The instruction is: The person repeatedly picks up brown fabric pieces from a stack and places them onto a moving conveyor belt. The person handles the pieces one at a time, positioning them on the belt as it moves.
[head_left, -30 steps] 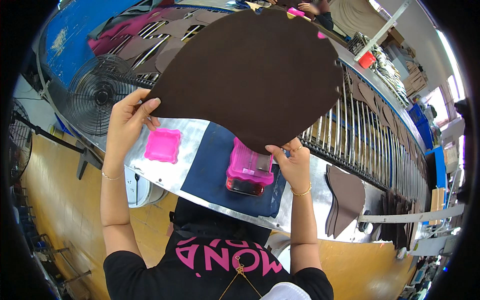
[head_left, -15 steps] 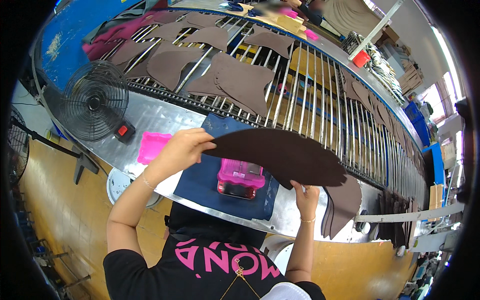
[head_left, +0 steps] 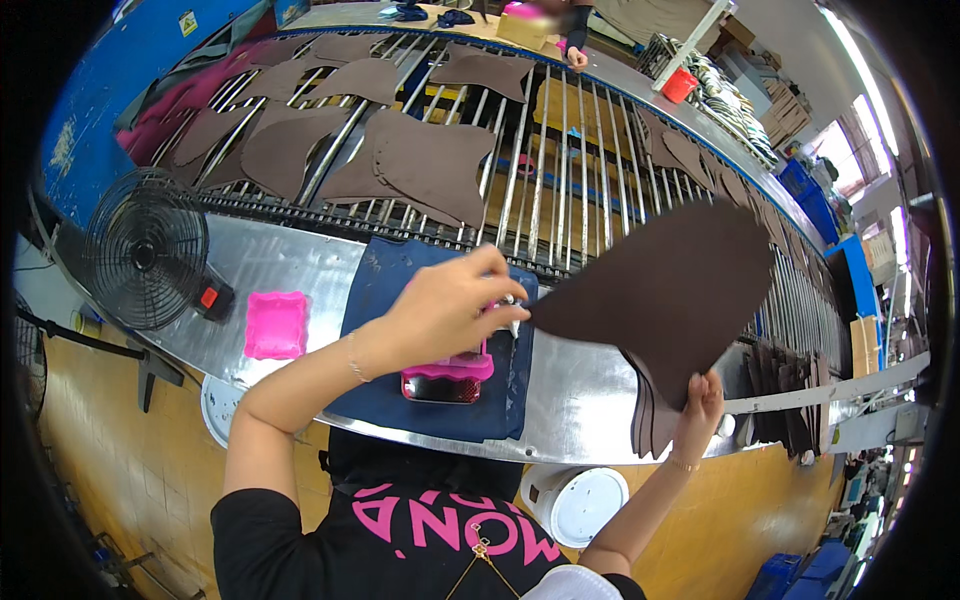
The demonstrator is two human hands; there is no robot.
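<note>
I hold a dark brown flat cut piece (head_left: pixel 665 290), like leather or fabric, raised over the right part of the metal table. My left hand (head_left: pixel 450 305) pinches its pointed left tip. My right hand (head_left: pixel 700 415) grips its lower right edge, thumb and fingers closed. Below it, a few similar brown pieces (head_left: pixel 652 410) lie overlapped at the table's front edge. Partly hidden by my left hand, a pink scalloped tray (head_left: pixel 470 368) sits on a dark blue cloth (head_left: pixel 365 385). A shiny red and black object (head_left: pixel 440 388) shows at the tray's near side.
Metal rods of a rack (head_left: pixel 560 170) run beyond the table, bearing several brown pieces (head_left: pixel 415 160). At left stand a black fan (head_left: pixel 145 250) and another pink tray (head_left: pixel 277 325). A white bar (head_left: pixel 820 395) juts in at right beside hanging dark pieces (head_left: pixel 780 385). Another person's hand (head_left: pixel 577 58) is across the rack.
The brown piece has swung right, its far end lifting upward. Both my hands moved right, the right one lower. Across the rack, another person's hand has come into view.
</note>
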